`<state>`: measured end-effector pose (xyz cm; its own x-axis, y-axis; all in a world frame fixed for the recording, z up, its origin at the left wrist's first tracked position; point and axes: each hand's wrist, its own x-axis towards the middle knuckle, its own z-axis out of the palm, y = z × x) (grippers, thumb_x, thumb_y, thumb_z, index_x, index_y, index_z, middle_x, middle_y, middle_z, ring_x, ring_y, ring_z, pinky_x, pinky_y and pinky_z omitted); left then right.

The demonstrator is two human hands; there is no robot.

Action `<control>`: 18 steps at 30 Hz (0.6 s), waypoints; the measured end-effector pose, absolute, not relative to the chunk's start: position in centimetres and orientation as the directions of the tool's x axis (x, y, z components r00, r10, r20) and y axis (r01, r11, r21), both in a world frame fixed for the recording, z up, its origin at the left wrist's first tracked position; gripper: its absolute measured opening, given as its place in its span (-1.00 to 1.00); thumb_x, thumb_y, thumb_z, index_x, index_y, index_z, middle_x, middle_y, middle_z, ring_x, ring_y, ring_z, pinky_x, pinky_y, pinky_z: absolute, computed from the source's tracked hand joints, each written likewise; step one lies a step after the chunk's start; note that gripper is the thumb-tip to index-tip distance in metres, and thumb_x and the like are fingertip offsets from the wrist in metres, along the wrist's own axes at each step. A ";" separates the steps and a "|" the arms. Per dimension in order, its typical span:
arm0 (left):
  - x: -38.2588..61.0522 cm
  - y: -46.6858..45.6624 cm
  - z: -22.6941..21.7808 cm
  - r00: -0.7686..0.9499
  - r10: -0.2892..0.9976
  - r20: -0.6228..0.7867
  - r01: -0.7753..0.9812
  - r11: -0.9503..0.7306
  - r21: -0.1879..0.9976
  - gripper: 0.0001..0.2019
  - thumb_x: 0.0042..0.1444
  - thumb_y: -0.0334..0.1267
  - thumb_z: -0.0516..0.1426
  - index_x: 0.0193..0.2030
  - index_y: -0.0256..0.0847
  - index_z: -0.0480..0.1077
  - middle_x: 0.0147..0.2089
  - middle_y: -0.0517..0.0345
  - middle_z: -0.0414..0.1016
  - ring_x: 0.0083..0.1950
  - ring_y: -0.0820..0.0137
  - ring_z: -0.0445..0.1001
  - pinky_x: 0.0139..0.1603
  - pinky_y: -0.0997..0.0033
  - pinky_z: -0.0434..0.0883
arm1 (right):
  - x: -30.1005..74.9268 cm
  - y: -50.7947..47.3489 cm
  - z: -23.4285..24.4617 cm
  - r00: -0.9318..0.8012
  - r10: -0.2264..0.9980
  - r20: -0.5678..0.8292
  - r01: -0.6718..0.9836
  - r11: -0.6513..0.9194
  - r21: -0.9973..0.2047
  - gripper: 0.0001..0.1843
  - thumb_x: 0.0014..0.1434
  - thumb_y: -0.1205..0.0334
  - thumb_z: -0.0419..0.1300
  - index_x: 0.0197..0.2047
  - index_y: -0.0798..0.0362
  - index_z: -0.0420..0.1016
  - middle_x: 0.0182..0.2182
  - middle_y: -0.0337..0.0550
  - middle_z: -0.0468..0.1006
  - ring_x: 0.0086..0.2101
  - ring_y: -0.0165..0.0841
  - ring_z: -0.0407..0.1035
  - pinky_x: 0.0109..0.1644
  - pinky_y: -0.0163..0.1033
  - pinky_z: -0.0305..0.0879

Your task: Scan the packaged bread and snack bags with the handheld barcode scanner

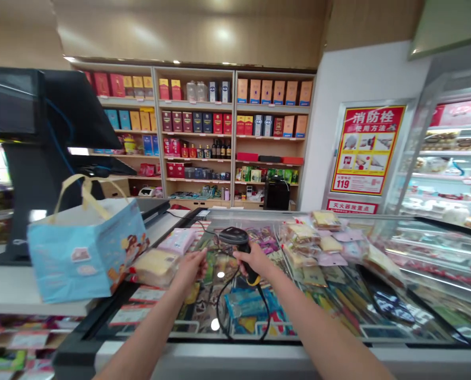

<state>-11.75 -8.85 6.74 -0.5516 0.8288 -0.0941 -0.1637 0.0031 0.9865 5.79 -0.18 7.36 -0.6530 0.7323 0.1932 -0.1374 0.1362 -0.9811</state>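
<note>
My right hand (251, 258) is wrapped round the handle of a black barcode scanner (234, 236), held above the glass top of a freezer (204, 322). The scanner's cable (218, 303) loops down over the glass. My left hand (194, 266) hovers just left of the scanner with its fingers curled; whatever may be in them is hidden. Beside it lie a packaged loaf of bread (156, 266) and a pale pink packet (178, 240). Several more bread packets (299, 232) are heaped on the glass to the right of my right hand.
A light blue shopping bag (69, 258) with cream handles stands on the counter (6, 293) at left, below a black register screen (73, 108). A black printed item (394, 306) lies on the glass at right. Shelves of boxes (196, 121) line the back wall.
</note>
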 end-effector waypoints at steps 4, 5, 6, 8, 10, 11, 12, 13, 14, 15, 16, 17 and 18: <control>-5.9 -3.1 6.6 -0.302 0.946 -0.117 -0.174 0.066 0.982 -0.66 -0.09 -0.06 0.31 -0.57 -0.25 0.32 -0.59 0.15 0.42 -0.63 0.49 0.34 -0.59 0.54 0.23 | 10.6 1.9 7.8 -0.513 0.829 0.223 -0.149 0.170 -0.974 -0.64 -0.13 -0.03 0.30 -0.41 0.03 0.30 -0.70 -0.39 0.36 -0.74 -0.48 0.21 -0.66 -0.34 0.19; -4.4 -1.6 6.5 -0.267 0.955 -0.127 -0.176 0.081 0.981 -0.67 -0.10 -0.07 0.32 -0.56 -0.26 0.34 -0.56 0.11 0.44 -0.59 0.47 0.37 -0.57 0.54 0.25 | 11.7 2.4 8.0 -0.483 0.845 0.228 -0.144 0.180 -0.973 -0.64 -0.12 -0.04 0.29 -0.43 0.03 0.29 -0.71 -0.39 0.35 -0.74 -0.48 0.20 -0.66 -0.34 0.19; -3.0 -0.1 6.4 -0.242 0.962 -0.129 -0.176 0.087 0.980 -0.68 -0.11 -0.09 0.33 -0.55 -0.28 0.36 -0.54 0.08 0.46 -0.55 0.45 0.40 -0.55 0.53 0.26 | 12.9 3.0 8.2 -0.457 0.858 0.232 -0.139 0.189 -0.972 -0.65 -0.12 -0.04 0.29 -0.45 0.02 0.29 -0.72 -0.39 0.34 -0.75 -0.48 0.19 -0.66 -0.34 0.20; -0.2 2.9 6.2 -0.238 0.966 -0.102 -0.156 0.065 0.986 -0.71 -0.10 -0.13 0.33 -0.54 -0.28 0.39 -0.51 0.08 0.47 -0.50 0.44 0.42 -0.51 0.53 0.27 | 14.9 4.1 8.6 -0.405 0.881 0.243 -0.139 0.203 -0.969 -0.64 -0.13 -0.04 0.30 -0.48 0.02 0.28 -0.74 -0.39 0.33 -0.76 -0.48 0.18 -0.67 -0.33 0.20; 2.4 5.9 6.3 -0.280 0.959 -0.052 -0.087 0.029 0.996 -0.70 -0.08 -0.14 0.32 -0.60 -0.26 0.36 -0.59 0.15 0.39 -0.50 0.43 0.39 -0.51 0.54 0.24 | 16.7 5.2 8.8 -0.343 0.900 0.270 -0.159 0.228 -0.961 -0.64 -0.14 -0.04 0.31 -0.47 0.02 0.28 -0.74 -0.39 0.33 -0.75 -0.48 0.19 -0.67 -0.33 0.20; 3.5 7.3 6.4 -0.306 0.952 -0.025 -0.041 0.013 0.999 -0.67 -0.08 -0.14 0.32 -0.64 -0.24 0.33 -0.66 0.20 0.31 -0.51 0.41 0.38 -0.52 0.54 0.21 | 17.4 5.8 8.8 -0.311 0.907 0.282 -0.168 0.240 -0.956 -0.63 -0.14 -0.03 0.31 -0.45 0.03 0.29 -0.73 -0.38 0.34 -0.75 -0.47 0.20 -0.67 -0.33 0.21; 4.5 8.7 6.5 -0.323 0.946 -0.004 -0.001 0.003 1.000 -0.64 -0.08 -0.15 0.32 -0.69 -0.22 0.28 -0.72 0.24 0.21 -0.51 0.39 0.37 -0.52 0.53 0.18 | 18.1 6.3 8.7 -0.279 0.915 0.292 -0.178 0.250 -0.952 -0.62 -0.14 -0.03 0.32 -0.43 0.03 0.29 -0.73 -0.38 0.34 -0.74 -0.47 0.20 -0.67 -0.33 0.21; 5.5 9.9 6.6 -0.335 0.942 0.005 0.024 0.003 1.000 -0.61 -0.09 -0.19 0.33 -0.72 -0.19 0.24 -0.76 0.26 0.12 -0.51 0.36 0.37 -0.52 0.52 0.16 | 18.7 6.8 8.6 -0.247 0.922 0.299 -0.187 0.257 -0.948 -0.62 -0.15 -0.04 0.32 -0.42 0.04 0.30 -0.72 -0.38 0.35 -0.74 -0.46 0.21 -0.67 -0.33 0.22; 6.3 11.1 6.8 -0.343 0.939 0.000 0.029 0.010 1.000 -0.59 -0.11 -0.24 0.33 -0.74 -0.17 0.20 -0.78 0.26 0.06 -0.50 0.33 0.38 -0.51 0.51 0.15 | 19.2 7.2 8.5 -0.216 0.928 0.303 -0.194 0.263 -0.945 -0.61 -0.15 -0.04 0.33 -0.41 0.04 0.30 -0.72 -0.38 0.35 -0.74 -0.45 0.22 -0.67 -0.32 0.23; 7.0 12.2 6.8 -0.352 0.936 -0.014 0.018 0.022 1.000 -0.59 -0.13 -0.30 0.34 -0.75 -0.15 0.18 -0.78 0.25 0.05 -0.47 0.29 0.40 -0.50 0.50 0.15 | 19.7 7.6 8.3 -0.189 0.934 0.302 -0.195 0.266 -0.944 -0.60 -0.16 -0.04 0.33 -0.41 0.04 0.30 -0.72 -0.38 0.35 -0.74 -0.45 0.22 -0.67 -0.32 0.24; 7.7 13.1 6.8 -0.358 0.933 -0.039 -0.004 0.040 0.999 -0.60 -0.15 -0.37 0.34 -0.75 -0.14 0.18 -0.78 0.23 0.07 -0.43 0.25 0.43 -0.48 0.50 0.17 | 20.0 7.8 8.1 -0.165 0.940 0.298 -0.191 0.266 -0.945 -0.61 -0.16 -0.04 0.33 -0.42 0.04 0.30 -0.72 -0.37 0.35 -0.75 -0.45 0.22 -0.68 -0.32 0.24; 8.2 13.9 6.7 -0.365 0.929 -0.063 -0.031 0.056 0.998 -0.61 -0.16 -0.42 0.33 -0.74 -0.13 0.18 -0.77 0.21 0.12 -0.39 0.22 0.46 -0.46 0.50 0.18 | 20.3 8.1 8.0 -0.146 0.945 0.293 -0.185 0.265 -0.946 -0.61 -0.16 -0.04 0.33 -0.43 0.04 0.29 -0.72 -0.37 0.35 -0.75 -0.45 0.22 -0.68 -0.32 0.25; 8.7 14.6 6.6 -0.368 0.926 -0.080 -0.070 0.058 0.996 -0.62 -0.17 -0.46 0.32 -0.72 -0.13 0.19 -0.75 0.18 0.17 -0.36 0.20 0.47 -0.44 0.50 0.20 | 20.5 8.2 7.9 -0.130 0.949 0.289 -0.178 0.264 -0.948 -0.62 -0.16 -0.04 0.32 -0.45 0.03 0.29 -0.73 -0.36 0.35 -0.76 -0.45 0.22 -0.68 -0.32 0.24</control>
